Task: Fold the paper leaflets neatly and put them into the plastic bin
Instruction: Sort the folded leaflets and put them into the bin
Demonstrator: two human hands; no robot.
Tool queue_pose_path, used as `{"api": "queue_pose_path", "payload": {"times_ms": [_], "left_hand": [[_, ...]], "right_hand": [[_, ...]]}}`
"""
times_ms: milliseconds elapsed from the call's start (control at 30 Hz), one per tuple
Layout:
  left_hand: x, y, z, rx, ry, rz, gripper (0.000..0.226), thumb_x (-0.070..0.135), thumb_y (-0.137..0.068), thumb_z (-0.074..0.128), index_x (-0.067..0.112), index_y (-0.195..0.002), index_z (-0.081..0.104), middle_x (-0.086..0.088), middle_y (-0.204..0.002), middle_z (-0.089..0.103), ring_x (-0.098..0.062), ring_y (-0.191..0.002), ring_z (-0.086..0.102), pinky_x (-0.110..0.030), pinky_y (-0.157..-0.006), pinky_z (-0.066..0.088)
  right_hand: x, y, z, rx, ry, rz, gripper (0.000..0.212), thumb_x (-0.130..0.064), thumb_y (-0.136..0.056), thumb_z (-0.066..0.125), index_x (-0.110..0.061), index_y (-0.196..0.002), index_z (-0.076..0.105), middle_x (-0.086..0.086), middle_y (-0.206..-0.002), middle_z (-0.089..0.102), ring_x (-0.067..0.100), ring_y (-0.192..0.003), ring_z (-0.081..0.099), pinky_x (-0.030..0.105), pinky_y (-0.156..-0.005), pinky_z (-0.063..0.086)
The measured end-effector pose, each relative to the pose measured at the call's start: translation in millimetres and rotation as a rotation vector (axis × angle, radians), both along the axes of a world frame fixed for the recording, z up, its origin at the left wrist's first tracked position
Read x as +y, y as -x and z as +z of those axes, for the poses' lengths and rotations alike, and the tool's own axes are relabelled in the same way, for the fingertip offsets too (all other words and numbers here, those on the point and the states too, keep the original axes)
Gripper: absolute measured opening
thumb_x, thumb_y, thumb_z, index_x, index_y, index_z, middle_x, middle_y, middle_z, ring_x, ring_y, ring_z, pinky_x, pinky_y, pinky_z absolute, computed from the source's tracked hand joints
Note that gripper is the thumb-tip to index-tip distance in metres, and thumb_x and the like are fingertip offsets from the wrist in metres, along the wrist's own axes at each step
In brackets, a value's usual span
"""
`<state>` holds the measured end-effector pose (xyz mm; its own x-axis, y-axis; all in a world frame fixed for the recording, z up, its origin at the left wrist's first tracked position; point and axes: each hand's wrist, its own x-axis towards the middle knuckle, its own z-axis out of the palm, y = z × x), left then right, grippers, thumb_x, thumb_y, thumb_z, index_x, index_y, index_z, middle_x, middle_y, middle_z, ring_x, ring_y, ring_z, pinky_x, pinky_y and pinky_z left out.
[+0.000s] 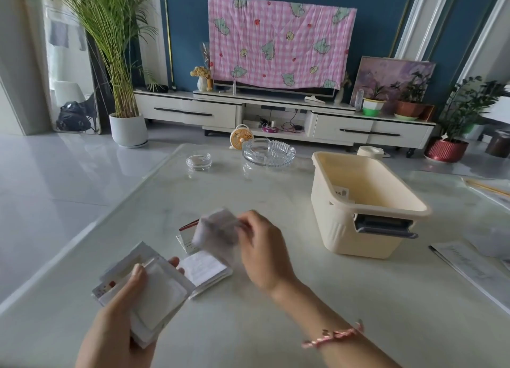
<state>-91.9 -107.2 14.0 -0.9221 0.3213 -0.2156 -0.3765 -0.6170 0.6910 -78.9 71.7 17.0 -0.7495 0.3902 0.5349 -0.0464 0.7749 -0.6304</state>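
while the pale worktop (234,326) faces a tv stand (193,111), the bin (342,229) stands at right; left hand (116,320) grips a leaflet stack (162,287), right hand (265,251) pinches one leaflet (215,229), blurred beyond reading.

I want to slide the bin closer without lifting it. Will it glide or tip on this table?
The bin probably glides: the table looks smooth and glossy. It is likely light, plastic with only a leaflet showing inside, so a small push may send it far. Tipping seems unlikely, as it is longer than tall.
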Motion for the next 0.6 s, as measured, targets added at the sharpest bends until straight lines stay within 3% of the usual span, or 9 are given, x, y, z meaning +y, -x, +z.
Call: {"api": "queue_pose_path", "payload": {"times_ms": [67,133,167,200,267,333,433,533,600], "left_hand": [[2,8,-1,0.008,-0.031,-0.014,0.041,0.026,-0.089,0.049,0.005,-0.124,0.053,-0.006,-0.078,0.074,-0.015,-0.069,0.072,-0.030,-0.054,0.057],[5,12,0,0.087,-0.023,-0.088,0.084,0.042,-0.067,0.070,-0.005,-0.131,0.044,-0.001,-0.062,0.071,-0.012,-0.055,0.069,-0.025,-0.043,0.054],[1,6,-2,0.064,-0.107,-0.168,0.104,0.046,-0.054,0.081,-0.009,-0.132,0.040,0.000,-0.053,0.068,-0.010,-0.047,0.065,-0.023,-0.037,0.050],[3,-1,-5,0.081,-0.142,-0.188,0.105,0.047,-0.049,0.084,-0.010,-0.127,0.044,0.000,-0.052,0.067,-0.010,-0.048,0.065,-0.023,-0.039,0.051],[23,-14,0,0.173,-0.011,-0.319,0.073,0.042,-0.060,0.074,-0.006,-0.113,0.058,-0.016,-0.080,0.073,-0.022,-0.075,0.071,-0.029,-0.057,0.058],[40,-31,8,0.100,-0.027,-0.387,0.043,0.030,-0.073,0.066,-0.003,-0.100,0.068,-0.031,-0.097,0.067,-0.035,-0.080,0.068,-0.038,-0.058,0.059],[46,-34,0,0.127,-0.017,-0.377,0.039,0.023,-0.082,0.060,-0.006,-0.109,0.059,-0.031,-0.094,0.066,-0.035,-0.073,0.067,-0.035,-0.053,0.055],[51,-34,-2,0.110,0.023,-0.335,0.039,0.023,-0.081,0.050,0.001,-0.112,0.060,-0.026,-0.097,0.068,-0.032,-0.079,0.066,-0.041,-0.069,0.052],[53,-34,-2,0.108,0.029,-0.304,0.035,0.023,-0.080,0.052,0.004,-0.107,0.063,-0.020,-0.095,0.070,-0.030,-0.080,0.068,-0.043,-0.077,0.052]], "right_hand": [[6,-20,7,-0.018,0.342,0.058,0.012,-0.010,-0.093,0.052,-0.021,-0.089,0.052,0.001,-0.082,0.063,0.017,-0.071,0.058,0.029,-0.067,0.047],[6,-39,9,-0.074,0.659,0.141,0.020,-0.005,-0.093,0.052,-0.024,-0.096,0.047,0.007,-0.085,0.060,0.016,-0.065,0.058,0.031,-0.055,0.050],[2,-47,10,-0.109,0.752,0.175,0.021,-0.003,-0.093,0.051,-0.022,-0.098,0.046,0.009,-0.086,0.058,0.015,-0.062,0.058,0.030,-0.048,0.049],[-1,-55,10,-0.140,0.788,0.203,0.018,-0.001,-0.092,0.051,-0.018,-0.098,0.048,0.010,-0.087,0.057,0.013,-0.061,0.057,0.028,-0.045,0.049],[-8,-69,9,-0.209,0.795,0.286,0.012,-0.001,-0.094,0.048,-0.011,-0.094,0.056,0.009,-0.086,0.058,0.012,-0.061,0.058,0.026,-0.045,0.049],[-13,-76,12,-0.279,0.844,0.338,0.020,-0.010,-0.096,0.045,-0.011,-0.093,0.065,0.006,-0.081,0.063,0.013,-0.062,0.060,0.028,-0.050,0.052],[-11,-82,15,-0.342,0.905,0.393,0.030,-0.035,-0.094,0.047,-0.014,-0.093,0.068,0.007,-0.080,0.065,0.013,-0.067,0.063,0.028,-0.054,0.053],[-1,-82,6,-0.260,0.766,0.245,0.016,-0.025,-0.092,0.056,-0.013,-0.086,0.064,0.002,-0.073,0.064,0.012,-0.063,0.059,0.024,-0.050,0.050],[8,-83,3,-0.126,0.732,0.107,0.005,-0.015,-0.091,0.057,-0.012,-0.089,0.060,0.007,-0.078,0.067,0.017,-0.066,0.061,0.021,-0.048,0.047]]}}
